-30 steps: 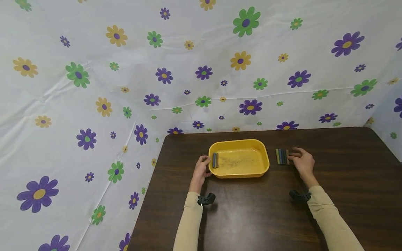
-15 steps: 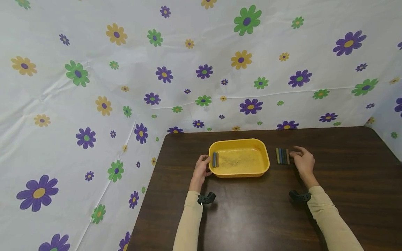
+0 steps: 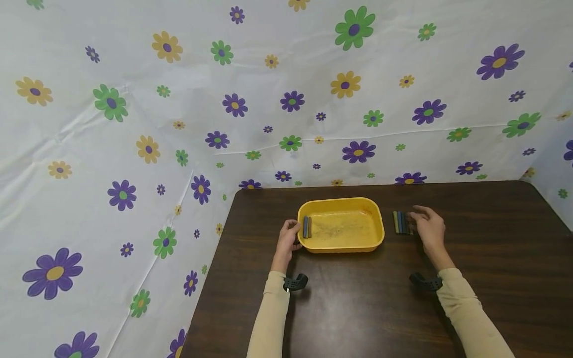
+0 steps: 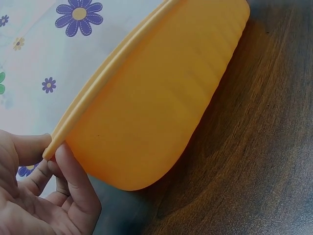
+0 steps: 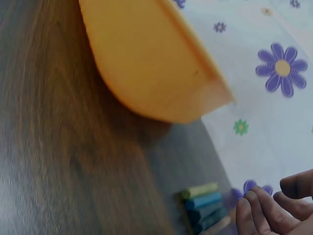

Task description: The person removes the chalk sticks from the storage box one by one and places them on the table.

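Observation:
A yellow plastic tray [image 3: 340, 231] stands on the dark table. My left hand [image 3: 286, 241] pinches its left rim between thumb and fingers, as the left wrist view shows on the tray wall [image 4: 142, 112]. Inside, at the left end, lie a blue chalk stick [image 3: 305, 227] and a brown one [image 3: 310, 227] side by side. Right of the tray, several chalk sticks [image 3: 400, 223] form a tight row, yellow-green through blue and dark to brown. My right hand [image 3: 430, 231] hovers at the row's right end, overlapping the brown stick. Its thumb and fingers [image 5: 259, 205] are apart, with nothing between them.
The brown wooden table [image 3: 353, 303] reaches back to a white flowered sheet [image 3: 268, 114] hung behind and at the left. A black strap [image 3: 295, 282] is on the left wrist, another strap [image 3: 426, 282] on the right.
My right hand first drew slightly away from the row's right end, then came back left over the brown stick. The left hand keeps its place on the tray rim.

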A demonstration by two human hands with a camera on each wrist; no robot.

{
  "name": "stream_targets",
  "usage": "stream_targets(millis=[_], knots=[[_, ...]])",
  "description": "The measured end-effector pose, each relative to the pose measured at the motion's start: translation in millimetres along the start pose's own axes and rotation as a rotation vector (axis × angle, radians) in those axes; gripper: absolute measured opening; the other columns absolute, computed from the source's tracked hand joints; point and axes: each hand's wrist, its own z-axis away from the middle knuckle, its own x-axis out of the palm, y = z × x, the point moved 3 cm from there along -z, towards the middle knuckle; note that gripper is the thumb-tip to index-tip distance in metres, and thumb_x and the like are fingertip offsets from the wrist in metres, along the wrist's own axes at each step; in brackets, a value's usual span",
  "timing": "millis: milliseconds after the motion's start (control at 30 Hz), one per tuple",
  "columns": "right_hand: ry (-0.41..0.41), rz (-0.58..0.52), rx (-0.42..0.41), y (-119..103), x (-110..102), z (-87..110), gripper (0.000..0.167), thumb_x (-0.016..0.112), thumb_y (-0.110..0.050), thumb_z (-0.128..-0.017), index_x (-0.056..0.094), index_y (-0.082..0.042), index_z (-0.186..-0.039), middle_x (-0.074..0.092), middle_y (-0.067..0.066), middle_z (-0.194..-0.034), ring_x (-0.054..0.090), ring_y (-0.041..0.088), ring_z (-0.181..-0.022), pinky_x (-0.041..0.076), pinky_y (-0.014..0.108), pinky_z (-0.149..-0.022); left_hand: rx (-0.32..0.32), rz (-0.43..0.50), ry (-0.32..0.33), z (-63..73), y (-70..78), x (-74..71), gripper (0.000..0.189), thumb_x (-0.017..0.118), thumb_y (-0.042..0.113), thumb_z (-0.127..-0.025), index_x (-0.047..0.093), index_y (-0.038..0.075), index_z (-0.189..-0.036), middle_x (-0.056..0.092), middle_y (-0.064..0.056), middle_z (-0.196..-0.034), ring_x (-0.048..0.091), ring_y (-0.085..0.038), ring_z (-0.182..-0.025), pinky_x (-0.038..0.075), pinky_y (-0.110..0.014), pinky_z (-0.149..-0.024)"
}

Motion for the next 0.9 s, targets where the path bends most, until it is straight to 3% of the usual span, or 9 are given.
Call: stream_targets(millis=[300, 467, 633, 767, 900], knots=[[-0.029, -0.040, -0.037, -25, 12, 10.3, 0.043, 0.052, -0.018, -0.109, 0.053, 0.006, -0.144, 0.073, 0.014, -0.115, 0.067, 0.003, -0.088, 0.057, 0.021, -0.076, 0.028, -0.024, 0.010, 0.8, -0.2, 0.3, 0.025, 0.059, 0.025, -0.107, 0.058, 0.007, -0.124, 0.058, -0.013, -0.107, 0.057, -0.016, -0.070, 0.050, -0.023, -0.054], [-0.078, -0.029, -0.069, -38, 20, 16.6, 0.044, 0.049, -0.020, -0.110, 0.051, 0.005, -0.146, 0.066, 0.027, -0.128, 0.065, 0.003, -0.093, 0.057, 0.022, -0.082, 0.032, -0.038, 0.026, 2.1, 1.3, 1.8, 0.025, 0.058, 0.026, -0.108, 0.058, 0.007, -0.124, 0.059, -0.013, -0.108, 0.057, -0.015, -0.071, 0.050, -0.022, -0.054], [-0.126, -0.046, -0.097, -50, 31, 23.6, 0.044, 0.050, -0.021, -0.111, 0.051, 0.005, -0.146, 0.065, 0.031, -0.128, 0.068, 0.004, -0.090, 0.057, 0.024, -0.083, 0.028, -0.040, 0.029, 2.4, 2.0, 2.0, 0.027, 0.058, 0.026, -0.108, 0.057, 0.007, -0.126, 0.060, -0.012, -0.106, 0.057, -0.014, -0.070, 0.049, -0.021, -0.053], [-0.159, -0.067, -0.107, -57, 42, 29.6, 0.042, 0.050, -0.020, -0.111, 0.052, 0.006, -0.144, 0.065, 0.031, -0.127, 0.072, 0.020, -0.099, 0.058, 0.028, -0.085, 0.020, -0.052, 0.040, 2.0, 1.6, 2.3, 0.029, 0.058, 0.026, -0.108, 0.057, 0.006, -0.128, 0.060, -0.015, -0.109, 0.057, -0.014, -0.071, 0.049, -0.021, -0.052], [-0.188, -0.079, -0.108, -60, 53, 34.7, 0.041, 0.050, -0.019, -0.111, 0.053, 0.007, -0.142, 0.065, 0.032, -0.127, 0.072, 0.027, -0.101, 0.058, 0.029, -0.085, 0.015, -0.054, 0.039, 2.2, 1.4, 2.1, 0.029, 0.058, 0.027, -0.108, 0.057, 0.007, -0.128, 0.060, -0.015, -0.110, 0.057, -0.014, -0.072, 0.049, -0.022, -0.053]])
